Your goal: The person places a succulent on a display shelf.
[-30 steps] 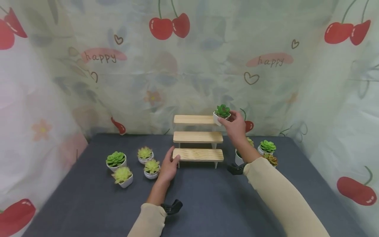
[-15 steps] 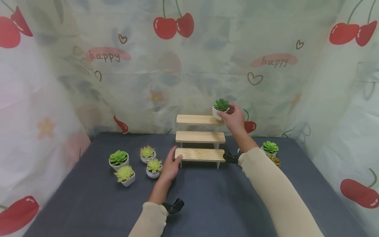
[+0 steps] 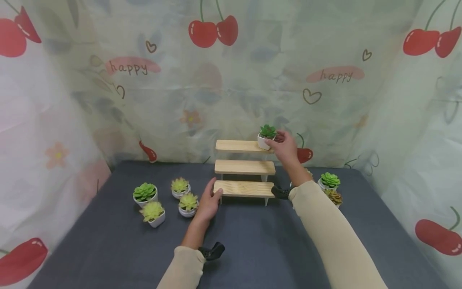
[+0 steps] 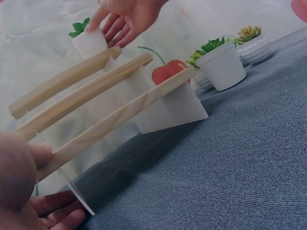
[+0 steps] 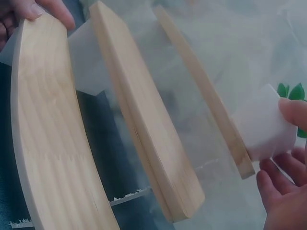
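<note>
"Holding something, is that right hand (image 3: 285,149)?"

"Yes; it is partly closed, thumb and fingers round a small white pot (image 3: 263,141) with a dark green plant (image 3: 268,131); the pot is about upright at the right end of the highest step (image 3: 236,145), at the far side of a wooden stand (image 3: 244,166); its base seems to touch the wood."

"And the left hand (image 3: 208,204)?"

"Gripping the stand at the left end of the lowest step (image 3: 249,188), on the near side; its thumb lies on top, and its fingers curl below, by the leg."

"What stands about them?"

"Four plants to the left on a dark cloth (image 3: 245,249): one leafy green plant (image 3: 145,192), one pale plant (image 3: 153,211) just beside it, and two paler pots (image 3: 188,202) nearer the stand; to the right, partly behind the sleeve (image 3: 332,228), a bright green plant (image 3: 329,180) and a brownish plant (image 3: 333,196) close together; a patterned curtain (image 3: 231,84) hangs at the far side."
</note>
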